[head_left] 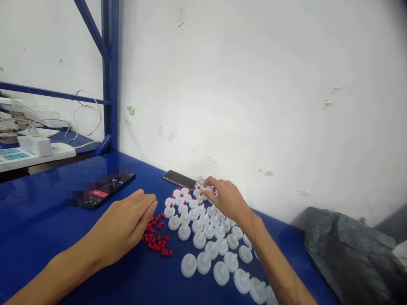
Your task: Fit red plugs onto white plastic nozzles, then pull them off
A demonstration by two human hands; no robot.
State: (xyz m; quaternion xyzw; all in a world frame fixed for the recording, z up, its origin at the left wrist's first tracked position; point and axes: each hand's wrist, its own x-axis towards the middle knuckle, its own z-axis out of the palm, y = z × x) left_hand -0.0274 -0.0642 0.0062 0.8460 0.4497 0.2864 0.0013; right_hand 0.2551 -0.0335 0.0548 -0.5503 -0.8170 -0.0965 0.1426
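Note:
My left hand (132, 218) hovers at the left of a pile of small red caps (155, 241), its fingers curled together. Whatever they may hold is hidden from the camera. My right hand (227, 199) reaches to the back of a spread of white domed plastic pieces (199, 239) with short stems. Its thumb and index finger pinch around a white piece (207, 189), mostly covered by the fingers. Several pieces at the back left, such as one white piece with a red cap (169, 212), carry red tips on their stems. Clear shiny items (199, 182) lie beside my right fingertips.
A phone with a lit screen (110, 190) lies left on the blue table (57, 212). Another phone (179, 179), dark-screened, rests near the wall. A dark plastic bag (346, 254) sits at the right. Behind stand a blue metal frame (110, 76) and a power strip (60, 152).

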